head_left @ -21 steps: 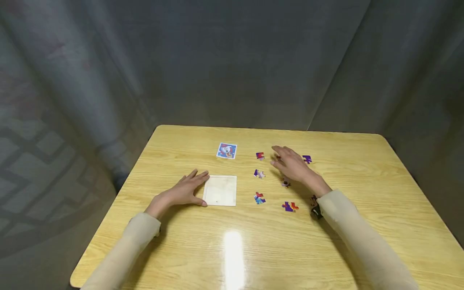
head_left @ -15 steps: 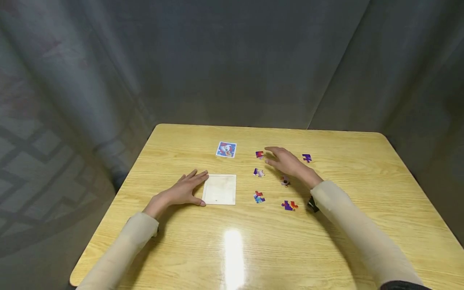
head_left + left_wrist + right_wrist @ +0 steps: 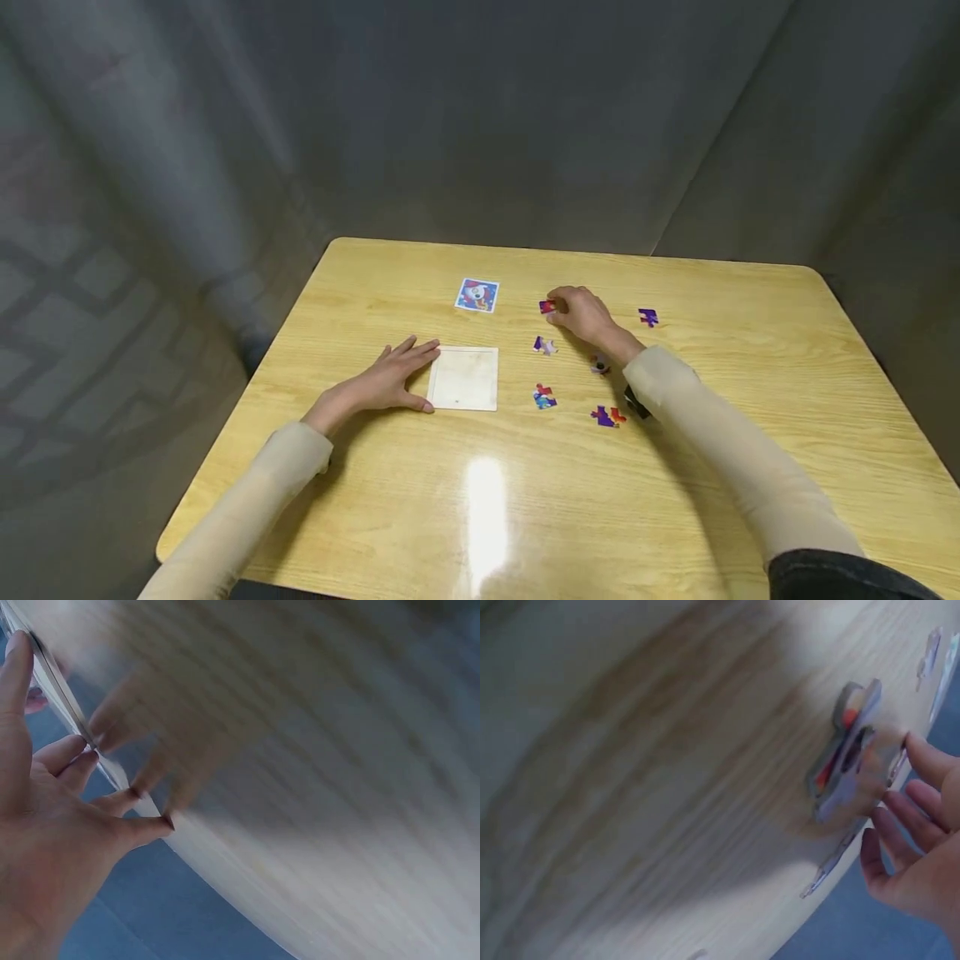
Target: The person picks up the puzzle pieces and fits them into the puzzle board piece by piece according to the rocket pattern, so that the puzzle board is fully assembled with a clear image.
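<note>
My left hand [image 3: 386, 379] rests at the left edge of a square pale wooden puzzle tray [image 3: 467, 379], fingers spread and fairly straight, the thumb by its near left corner. In the left wrist view, several fingertips of that hand touch the table surface. My right hand [image 3: 588, 318] reaches over the table and pinches a red and purple puzzle piece [image 3: 547, 307] between thumb and fingers. In the right wrist view, another puzzle piece [image 3: 846, 754] with orange and purple patches lies near that hand. The hand and forearm hide part of the table beneath them.
A small picture card [image 3: 477, 295] lies beyond the tray. Loose pieces lie around the right arm: a purple and white piece [image 3: 544, 345], a red and blue piece [image 3: 544, 397], a purple and orange piece [image 3: 607, 417] and a purple piece [image 3: 648, 317]. Grey curtains [image 3: 495, 125] hang behind the table.
My right hand has moved left to the red and purple puzzle piece, and its fingers have closed on it. The left hand stays at the tray. The head view has shifted slightly.
</note>
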{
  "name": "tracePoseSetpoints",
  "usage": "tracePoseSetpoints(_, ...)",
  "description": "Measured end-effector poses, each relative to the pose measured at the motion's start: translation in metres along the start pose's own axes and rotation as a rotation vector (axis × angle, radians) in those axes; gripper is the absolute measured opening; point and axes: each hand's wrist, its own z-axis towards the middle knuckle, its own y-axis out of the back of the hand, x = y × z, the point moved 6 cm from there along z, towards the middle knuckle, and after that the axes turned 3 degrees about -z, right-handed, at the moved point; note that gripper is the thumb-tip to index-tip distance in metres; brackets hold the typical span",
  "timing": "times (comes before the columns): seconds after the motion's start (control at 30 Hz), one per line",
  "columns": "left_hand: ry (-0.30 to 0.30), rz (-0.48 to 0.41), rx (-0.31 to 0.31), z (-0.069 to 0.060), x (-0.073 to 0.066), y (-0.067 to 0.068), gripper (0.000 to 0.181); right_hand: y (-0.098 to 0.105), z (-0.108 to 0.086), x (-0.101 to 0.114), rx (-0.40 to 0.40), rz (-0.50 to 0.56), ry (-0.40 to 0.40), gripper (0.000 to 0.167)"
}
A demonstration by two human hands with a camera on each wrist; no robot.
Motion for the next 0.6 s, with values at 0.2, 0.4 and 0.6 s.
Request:
tracePoseSetpoints(0.2,-0.002,-0.012,0.002,0.004,-0.007,0.003,0.097,0.005,-0.005,-0.003,-0.039,0.030,0.001,0.040)
tracePoseSetpoints(0.4,-0.001,-0.001,0.029,0.009,-0.013,0.001,0.097,0.007,-0.014,-0.006,-0.090,-0.041,0.066,0.036)
tracePoseSetpoints(0.6,-0.015,-0.020,0.043,0.016,-0.017,-0.001,0.098,0.013,-0.020,-0.008,-0.172,-0.198,0.179,0.032)
